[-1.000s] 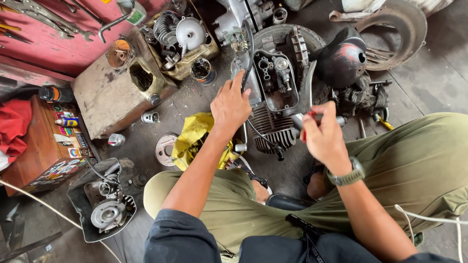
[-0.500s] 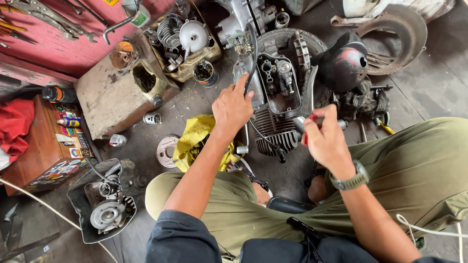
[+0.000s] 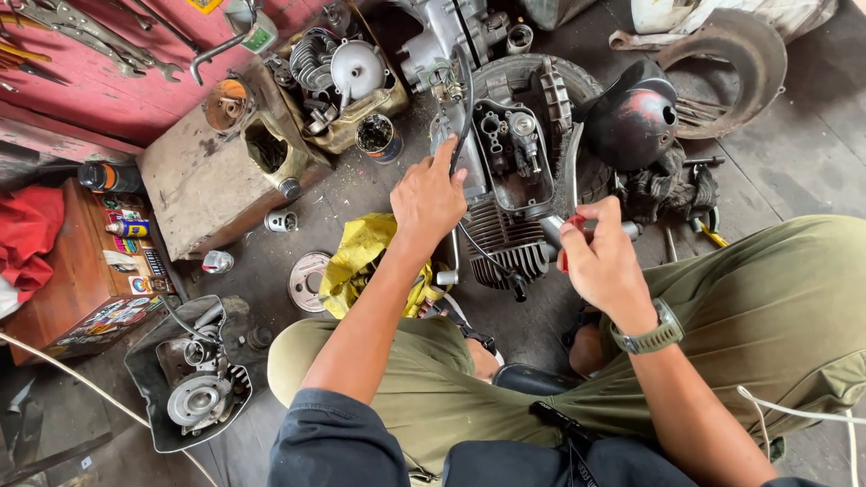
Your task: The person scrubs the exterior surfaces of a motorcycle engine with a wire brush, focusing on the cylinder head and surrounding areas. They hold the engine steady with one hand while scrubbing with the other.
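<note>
Both hands work over the small finned engine lying on the concrete floor between the seated person's knees. Left hand rests open on the casing edge, fingertips against a black cable, apparently steadying the unit. Right hand is clenched around a red-handled tool aimed at the engine's side; the tool tip is hidden behind the fist, so its type and contact point cannot be determined. A yellow rag lies partly under the left forearm
</note>
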